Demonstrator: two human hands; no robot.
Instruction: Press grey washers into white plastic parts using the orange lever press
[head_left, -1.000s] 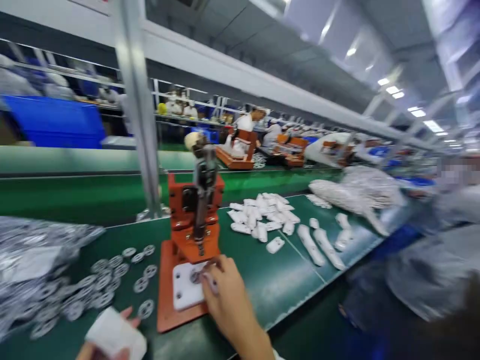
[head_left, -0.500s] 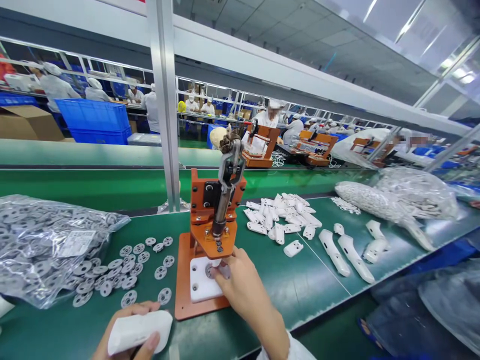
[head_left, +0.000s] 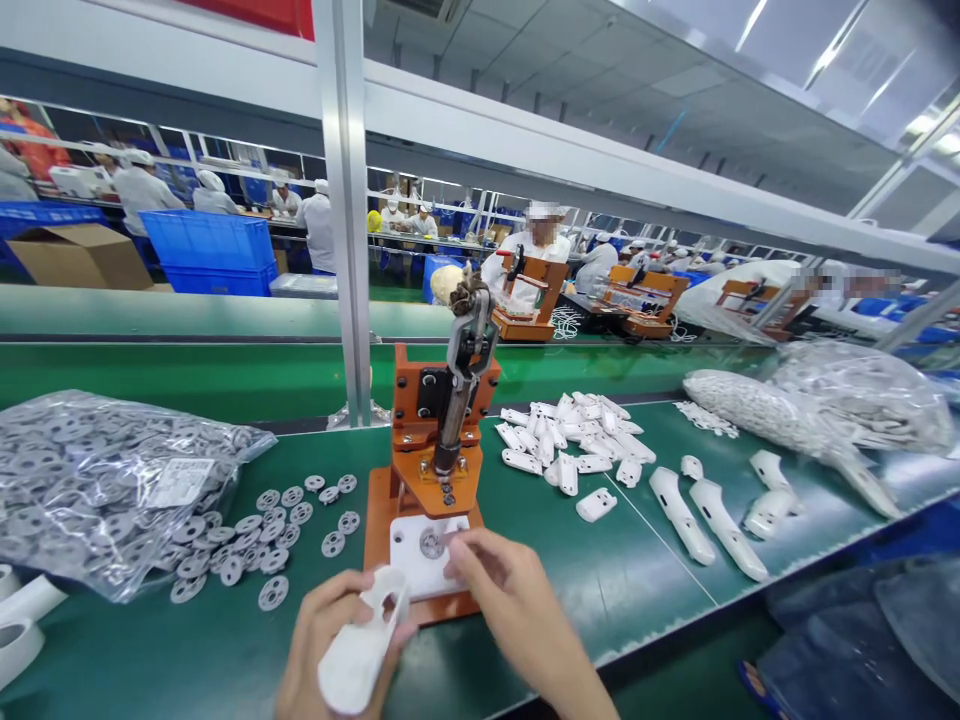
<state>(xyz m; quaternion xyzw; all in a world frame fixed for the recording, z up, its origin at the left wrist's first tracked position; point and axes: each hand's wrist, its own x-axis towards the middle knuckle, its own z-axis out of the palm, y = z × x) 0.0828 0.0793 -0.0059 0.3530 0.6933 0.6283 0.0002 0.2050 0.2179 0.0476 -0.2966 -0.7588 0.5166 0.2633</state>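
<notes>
Clear plastic wraps the bag of grey discs (head_left: 97, 480) lying left of the orange press (head_left: 431, 450) on the green tabletop (head_left: 600, 570), with loose discs (head_left: 255, 520) spilling between bag and press. In front of the press, the left hand (head_left: 330, 640) is closed around a white plastic shell (head_left: 364, 640), curved, smooth, with a hole near its upper end, held tilted toward the press's white base plate (head_left: 420, 555). The right hand (head_left: 502, 590) is mostly open, fingertips touching a disc (head_left: 433, 542) seated on that plate. The step looks like seating the disc under the ram; the next move would call for bringing the shell's hole square over it. Right of the press lie more white shells (head_left: 570, 440).
</notes>
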